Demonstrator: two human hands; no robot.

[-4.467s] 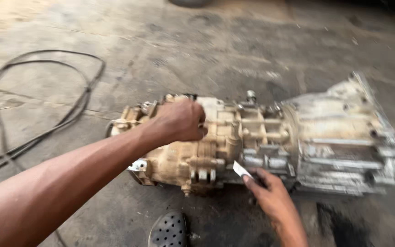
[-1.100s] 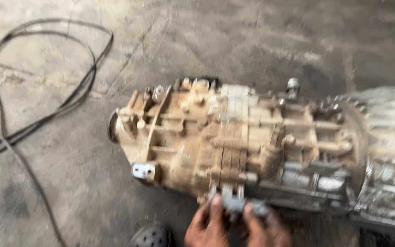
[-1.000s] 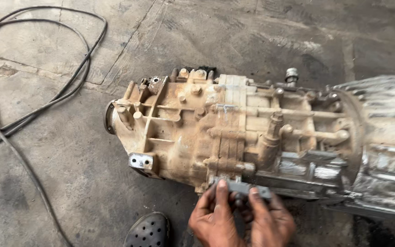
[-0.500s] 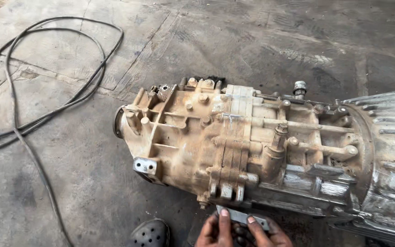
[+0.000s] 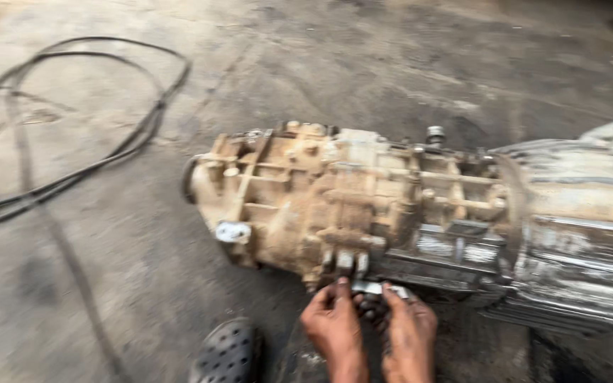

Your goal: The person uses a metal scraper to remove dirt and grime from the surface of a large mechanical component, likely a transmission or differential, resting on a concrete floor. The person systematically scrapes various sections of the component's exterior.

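Both the left hand [image 5: 333, 328] and the right hand [image 5: 409, 333] are gripping a small metal piece [image 5: 376, 289] between their fingertips, just below the dirty gearbox [image 5: 363, 206]. A black sandal [image 5: 228, 352] is lying left of them.

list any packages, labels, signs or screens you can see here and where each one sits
None in view: no package, sign or screen shows.
Nearest to a label: a small pale metal tab on the near left side of the dirty tan gearbox; the picture is too blurred to tell if it bears any marking.
The left hand and right hand hold a small grey metal piece, not a package.
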